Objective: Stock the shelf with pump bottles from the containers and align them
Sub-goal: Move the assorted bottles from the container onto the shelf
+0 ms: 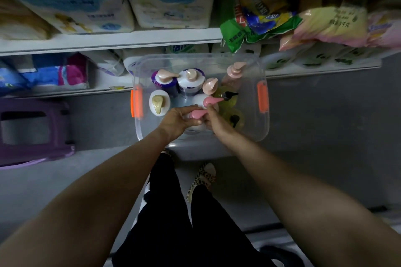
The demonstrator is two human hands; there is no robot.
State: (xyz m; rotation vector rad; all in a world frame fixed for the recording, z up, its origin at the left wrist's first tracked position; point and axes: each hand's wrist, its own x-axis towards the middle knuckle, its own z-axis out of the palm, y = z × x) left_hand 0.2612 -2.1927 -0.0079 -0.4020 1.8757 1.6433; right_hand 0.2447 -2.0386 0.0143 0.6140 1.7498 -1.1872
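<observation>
A clear plastic container point(263, 128) with orange handles sits on the floor below me, holding several upright pump bottles. Among them are a purple bottle point(163, 81), a white bottle with a gold pump point(159, 104), a pink bottle point(235, 73) and yellow bottles with black pumps point(233, 116). My left hand point(178, 121) is closed around a white bottle with a pink pump head point(196, 114) at the container's near side. My right hand point(216, 121) grips the neighbouring white bottle with a pink pump point(213, 100). Both bottles are still inside the container.
White shelves point(112, 40) rise behind the container, holding diaper packs point(171, 6), tissue packs point(56, 72) and bagged goods point(329, 26). A purple stool point(34, 132) stands on the grey floor at left. My legs and a patterned shoe point(202, 178) are just behind the container.
</observation>
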